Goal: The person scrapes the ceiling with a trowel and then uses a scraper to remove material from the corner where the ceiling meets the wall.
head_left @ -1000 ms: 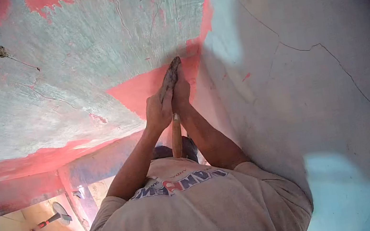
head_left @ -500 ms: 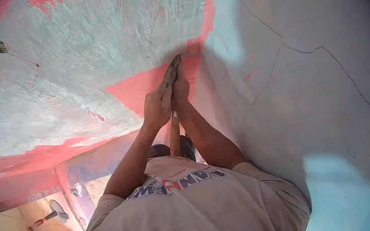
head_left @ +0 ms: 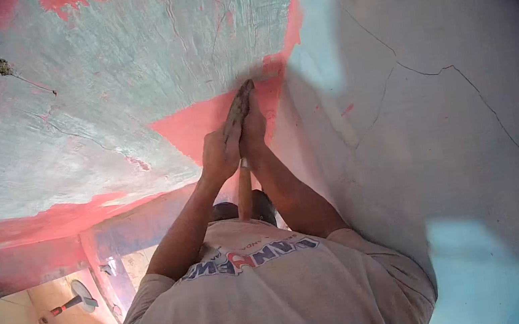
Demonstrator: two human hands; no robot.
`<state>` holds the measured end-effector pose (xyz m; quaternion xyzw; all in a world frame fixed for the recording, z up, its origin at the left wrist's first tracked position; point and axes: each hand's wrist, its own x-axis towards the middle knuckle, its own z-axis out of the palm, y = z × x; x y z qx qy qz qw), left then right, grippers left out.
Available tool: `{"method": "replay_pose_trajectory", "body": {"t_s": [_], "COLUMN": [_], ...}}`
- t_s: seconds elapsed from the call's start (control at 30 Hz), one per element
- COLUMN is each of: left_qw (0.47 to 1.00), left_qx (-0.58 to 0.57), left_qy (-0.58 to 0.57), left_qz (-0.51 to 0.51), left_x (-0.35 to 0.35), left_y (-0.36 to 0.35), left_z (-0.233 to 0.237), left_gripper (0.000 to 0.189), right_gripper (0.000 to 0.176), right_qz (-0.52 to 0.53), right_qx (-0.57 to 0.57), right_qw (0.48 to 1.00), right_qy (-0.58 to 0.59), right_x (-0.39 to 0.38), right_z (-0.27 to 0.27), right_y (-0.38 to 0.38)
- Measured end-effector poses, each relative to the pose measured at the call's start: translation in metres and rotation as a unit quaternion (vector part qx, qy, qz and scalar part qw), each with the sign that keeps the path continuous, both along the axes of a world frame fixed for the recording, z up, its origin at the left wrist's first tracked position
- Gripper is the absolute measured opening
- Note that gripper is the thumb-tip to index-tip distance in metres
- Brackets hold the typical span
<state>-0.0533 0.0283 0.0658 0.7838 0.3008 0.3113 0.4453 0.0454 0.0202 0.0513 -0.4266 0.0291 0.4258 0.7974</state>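
Note:
Both my hands are raised together against the pink strip of wall (head_left: 190,129), close to the corner. My left hand (head_left: 220,154) is closed, its fingers pointing up and smeared with grey. Pressed against it from the right is my right hand (head_left: 253,128), its fingers also closed. Between my wrists, a wooden-handled tool (head_left: 245,191) points down toward my chest, a pale metal collar at its upper end. The hands cover its working end, so its exact kind is hidden. Streaky grey-green coating (head_left: 122,68) covers the wall just above the fingertips.
A grey wall (head_left: 434,148) with a long crack stands close on my right. At lower left, a tool with a red and black handle (head_left: 68,305) lies on a surface beside a pale round object (head_left: 81,289). A small broken hole (head_left: 3,67) marks the coated wall.
The fingertips have dropped very slightly along the wall, and the wooden handle has shifted a little with them. Both hands keep the same grip.

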Motion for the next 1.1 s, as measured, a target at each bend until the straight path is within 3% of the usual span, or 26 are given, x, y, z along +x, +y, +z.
{"method": "replay_pose_trajectory", "body": {"t_s": [0.07,0.17,0.2,0.3,0.4,0.43,0.5,0.6,0.7,0.8,1.0,1.1], "left_qw": [0.997,0.997,0.996,0.999,0.993,0.997,1.0,0.994,0.992,0.997,0.999,0.996], "left_qx": [0.067,0.045,0.042,0.011,0.103,0.072,0.012,0.021,0.02,0.065,0.037,0.069], "left_qy": [-0.022,0.06,0.075,0.011,-0.052,-0.032,0.007,0.091,0.107,0.025,-0.027,0.048], "left_qz": [-0.027,-0.035,-0.04,-0.039,-0.006,-0.007,-0.004,-0.062,-0.069,-0.022,-0.011,-0.032], "left_x": [0.01,0.039,0.039,0.026,0.004,0.002,-0.001,0.023,0.036,0.013,-0.023,0.005], "left_y": [0.002,0.012,0.002,0.005,0.003,0.003,0.005,0.016,0.009,0.003,0.005,0.011], "left_z": [-0.002,-0.018,0.007,-0.005,-0.007,-0.007,-0.005,-0.01,-0.002,-0.006,-0.009,-0.016], "left_gripper": [0.033,0.031,0.031,0.033,0.033,0.034,0.035,0.039,0.039,0.035,0.038,0.038], "right_gripper": [0.046,0.045,0.045,0.043,0.046,0.047,0.049,0.05,0.051,0.053,0.048,0.046], "right_qz": [-0.049,-0.069,-0.064,-0.041,-0.003,-0.003,0.0,-0.099,-0.058,-0.027,0.026,-0.03], "right_qx": [0.066,0.132,0.127,0.062,0.036,0.037,0.041,0.165,0.106,0.151,0.007,0.127], "right_qw": [0.997,0.986,0.987,0.997,0.999,0.999,0.999,0.981,0.99,0.987,0.999,0.991], "right_qy": [-0.01,-0.074,-0.077,-0.026,-0.024,-0.023,-0.025,-0.016,-0.071,-0.035,-0.026,0.027], "right_x": [0.01,0.04,0.042,0.03,0.004,0.003,0.004,0.027,0.039,0.019,-0.017,0.008], "right_z": [-0.002,-0.033,-0.03,-0.023,-0.019,-0.025,-0.039,-0.039,-0.035,-0.049,-0.009,-0.03], "right_y": [0.001,0.007,0.007,0.002,0.005,0.006,0.011,0.017,0.005,0.013,0.003,0.007]}}
